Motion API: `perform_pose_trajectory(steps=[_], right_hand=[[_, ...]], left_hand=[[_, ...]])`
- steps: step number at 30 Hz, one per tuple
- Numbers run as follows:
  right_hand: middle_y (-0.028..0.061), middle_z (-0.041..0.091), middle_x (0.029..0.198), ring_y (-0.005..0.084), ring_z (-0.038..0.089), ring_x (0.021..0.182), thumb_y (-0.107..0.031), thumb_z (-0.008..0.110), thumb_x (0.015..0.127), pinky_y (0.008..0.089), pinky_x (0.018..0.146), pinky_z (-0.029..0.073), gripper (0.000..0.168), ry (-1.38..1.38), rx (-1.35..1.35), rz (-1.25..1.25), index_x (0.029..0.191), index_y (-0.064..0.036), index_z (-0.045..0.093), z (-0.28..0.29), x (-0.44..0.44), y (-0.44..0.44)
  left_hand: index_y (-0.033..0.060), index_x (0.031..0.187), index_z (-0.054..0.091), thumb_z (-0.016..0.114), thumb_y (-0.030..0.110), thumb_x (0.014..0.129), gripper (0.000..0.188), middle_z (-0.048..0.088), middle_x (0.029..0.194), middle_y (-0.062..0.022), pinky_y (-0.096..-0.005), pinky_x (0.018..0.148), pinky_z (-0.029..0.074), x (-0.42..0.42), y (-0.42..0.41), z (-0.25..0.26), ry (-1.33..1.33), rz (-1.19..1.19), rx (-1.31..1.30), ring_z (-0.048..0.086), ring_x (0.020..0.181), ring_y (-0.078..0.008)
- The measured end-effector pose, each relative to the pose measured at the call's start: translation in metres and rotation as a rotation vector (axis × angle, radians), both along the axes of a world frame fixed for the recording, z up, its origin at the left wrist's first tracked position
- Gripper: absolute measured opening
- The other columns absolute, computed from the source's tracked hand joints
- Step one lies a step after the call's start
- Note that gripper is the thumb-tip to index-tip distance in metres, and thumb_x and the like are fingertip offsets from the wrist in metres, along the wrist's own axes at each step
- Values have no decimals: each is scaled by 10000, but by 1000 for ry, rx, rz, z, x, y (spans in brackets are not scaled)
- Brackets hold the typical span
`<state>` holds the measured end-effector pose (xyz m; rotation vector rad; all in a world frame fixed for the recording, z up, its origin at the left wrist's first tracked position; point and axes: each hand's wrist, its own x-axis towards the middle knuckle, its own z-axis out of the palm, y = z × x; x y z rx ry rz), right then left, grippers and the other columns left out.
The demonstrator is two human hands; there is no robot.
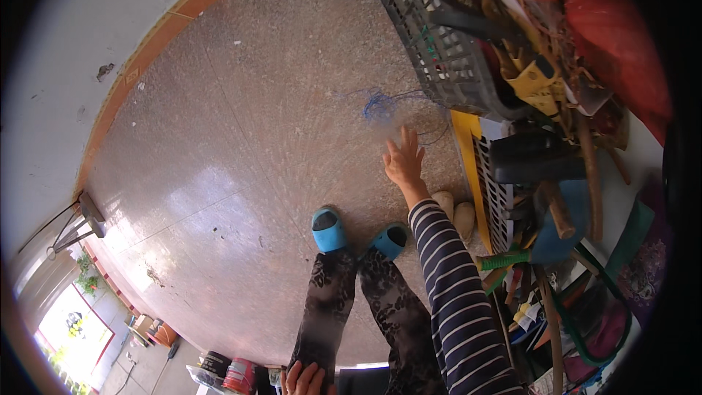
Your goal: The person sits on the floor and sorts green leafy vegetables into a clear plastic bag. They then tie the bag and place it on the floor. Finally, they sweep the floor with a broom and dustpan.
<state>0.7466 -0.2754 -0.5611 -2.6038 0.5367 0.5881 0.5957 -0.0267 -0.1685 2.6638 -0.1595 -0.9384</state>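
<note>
My right hand (405, 163) reaches out over the floor with its fingers apart and nothing in them. Just beyond the fingertips a tangle of blue string (378, 105) lies on the floor, its loose strands trailing towards a black plastic crate (447, 66). At the bottom edge my left hand (304, 379) rests on my patterned trouser leg (323, 307), partly cut off by the frame and holding nothing visible. My feet are in blue clogs (329, 230).
On the right, a crowded shelf holds a blue-bladed tool with a green-wrapped handle (507, 259) and wooden handles (589, 175). Beige shoes (463, 219) stand beside a yellow-edged white rack (493, 192). A red bucket (239, 374) is behind me; a wall (109, 27) rises at left.
</note>
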Motion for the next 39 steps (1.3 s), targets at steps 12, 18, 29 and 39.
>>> perform_pose_trajectory(steps=[12,18,29,39], right_hand=[[149,489,1065,318,491,998,-42,496,821,461,865,378,189,-311,555,-36,1000,7,530,86,-33,62],[138,521,1032,274,535,944,-67,506,865,322,789,435,168,-380,1147,-154,1021,-22,549,379,-79,117],[84,495,958,124,511,721,-56,448,899,251,670,430,167,-263,1251,-312,903,56,572,657,-133,115],[108,477,1195,224,438,1163,-217,536,883,341,971,345,386,-538,1067,-141,1200,-22,435,720,-57,115]], left_hand=[[58,993,602,633,168,680,333,573,1076,-65,-478,948,296,-20,20,2,42,65,-38,448,1129,-295],[29,1261,388,435,527,845,651,513,1184,-97,-412,970,327,-17,16,46,681,1044,-752,431,1149,-243],[70,1280,370,516,282,882,474,567,867,-2,-325,758,468,126,38,226,560,1279,-1710,537,714,-128],[7,951,525,467,-1,857,111,488,715,-38,-265,626,433,157,59,319,-356,217,-1166,520,638,-136]])
